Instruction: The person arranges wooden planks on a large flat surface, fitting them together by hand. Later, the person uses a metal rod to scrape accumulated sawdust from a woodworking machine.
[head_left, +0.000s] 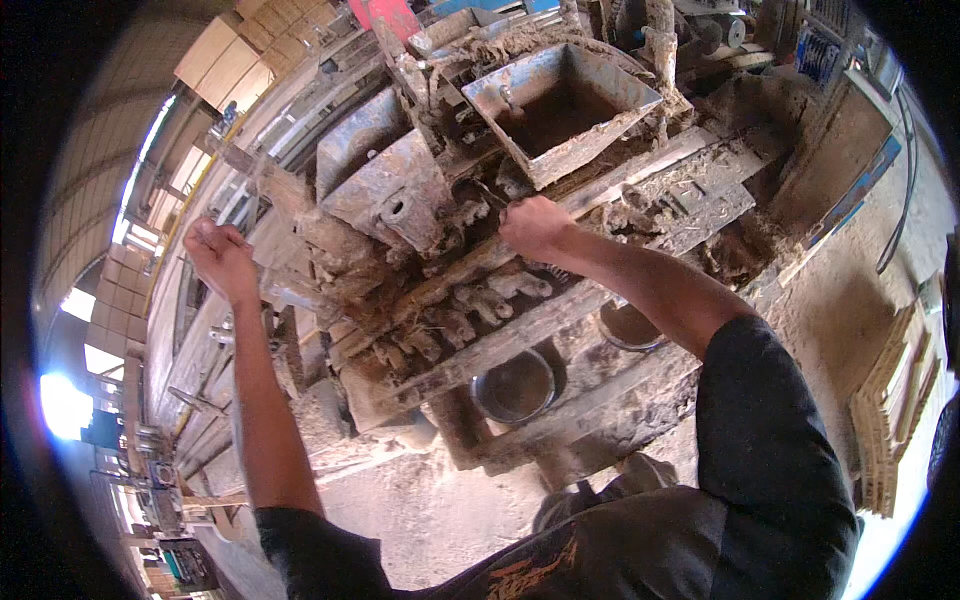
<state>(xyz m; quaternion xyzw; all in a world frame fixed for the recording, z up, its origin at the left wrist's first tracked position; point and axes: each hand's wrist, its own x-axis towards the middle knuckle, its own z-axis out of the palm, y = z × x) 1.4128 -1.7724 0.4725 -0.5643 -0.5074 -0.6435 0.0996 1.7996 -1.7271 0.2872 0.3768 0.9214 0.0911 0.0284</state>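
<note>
My right hand [537, 228] is closed in front of the deep, crusted metal hopper [562, 115]. A thin, wire-like piece seems to run from its fingertips, but I cannot make out what it is. My left hand [220, 258] is raised at the machine's left side, its fingers curled together; anything in them is hidden. Between my hands stands a second blue-grey hopper [385, 175], with a round hole in its dirt-caked front. Below my right hand runs a row of caked, lumpy machine parts [490, 300] along a dusty rail [510, 340].
Under the rail sits a round dark pan [513, 386], with another round opening [632, 325] to its right. A long roller-like bed [180, 330] stretches along the left. Stacked boards [895, 410] lie at the right. A black cable [905, 190] hangs beside the machine's right panel.
</note>
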